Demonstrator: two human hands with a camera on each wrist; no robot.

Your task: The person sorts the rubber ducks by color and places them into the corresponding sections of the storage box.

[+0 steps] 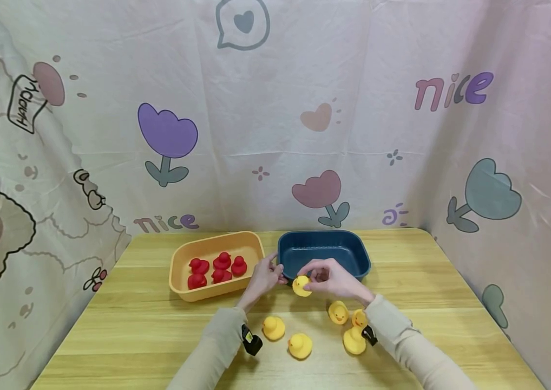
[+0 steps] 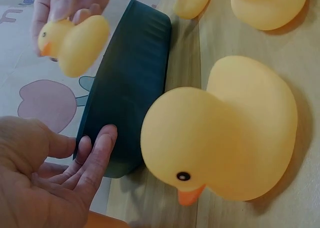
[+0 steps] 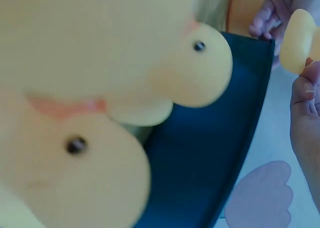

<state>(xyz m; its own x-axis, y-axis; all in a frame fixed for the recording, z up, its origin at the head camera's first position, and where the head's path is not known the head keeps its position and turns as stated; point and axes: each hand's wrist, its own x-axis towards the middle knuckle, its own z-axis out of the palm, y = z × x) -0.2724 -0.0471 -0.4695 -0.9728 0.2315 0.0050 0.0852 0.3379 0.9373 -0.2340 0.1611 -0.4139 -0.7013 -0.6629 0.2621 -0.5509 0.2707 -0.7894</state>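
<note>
Right hand [image 1: 336, 279] pinching a yellow duck [image 1: 301, 286] at the blue tub's [image 1: 325, 249] near rim; left hand [image 1: 267, 275], fingers relaxed, touching the tub's corner.

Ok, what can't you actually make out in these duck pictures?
- Head view: inside of the blue tub, its near wall and both hands block the floor.
- Head view: the right hand covers much of the held yellow duck.
- Right wrist view: two ducks against the lens, blurred, hide the table.
- Left wrist view: left hand cut off by the edge.
</note>
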